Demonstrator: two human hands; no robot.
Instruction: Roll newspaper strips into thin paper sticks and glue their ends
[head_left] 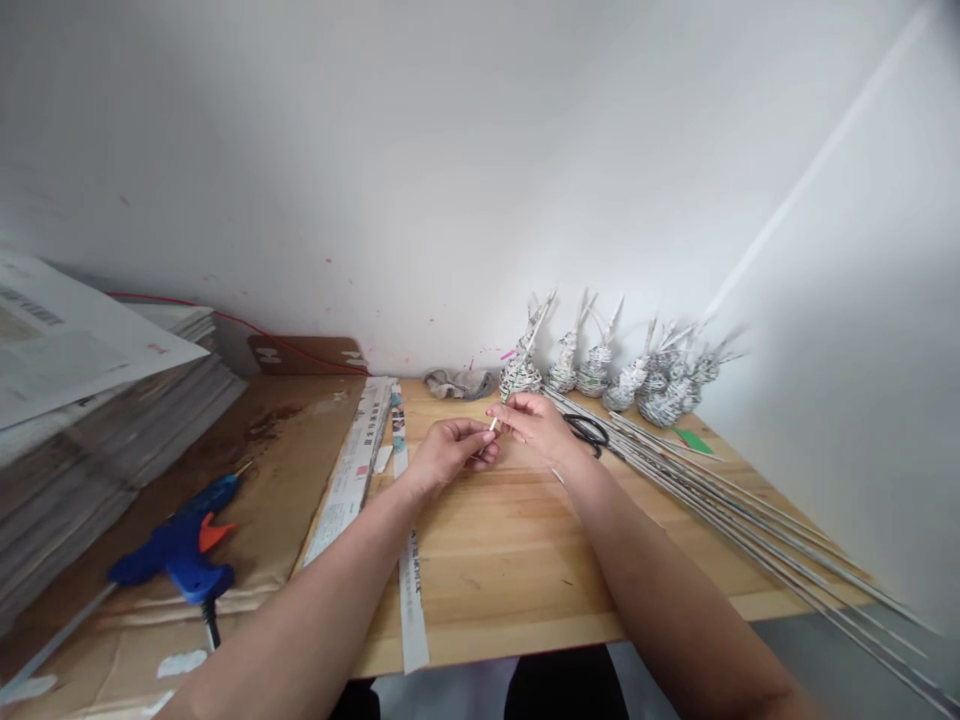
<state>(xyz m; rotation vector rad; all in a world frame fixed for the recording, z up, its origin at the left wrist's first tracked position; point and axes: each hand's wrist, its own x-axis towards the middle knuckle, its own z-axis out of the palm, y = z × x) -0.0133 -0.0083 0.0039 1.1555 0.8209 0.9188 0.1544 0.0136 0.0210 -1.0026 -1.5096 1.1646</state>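
Over the middle of the wooden table (510,560), my two hands meet at a thin rolled paper tube (493,425). A short white piece of it shows between the fingertips. My left hand (457,447) pinches it with thumb and fingers from the left. On the other side my right hand (531,422) also has its fingertips closed on it. Behind the right hand, a slanting paper stick rises in front of a woven paper figure (521,375); whether it belongs to the held tube, I cannot tell. Black-handled scissors (589,430) lie beside the right wrist, partly hidden.
Several woven paper figures (598,370) stand along the wall. Long paper tubes (720,500) lie at right, past the table edge. Newspaper strips (412,600), a grey rag (459,383) and a blue glue gun (176,550) on cardboard (277,480) lie leftward, near a paper stack (150,400).
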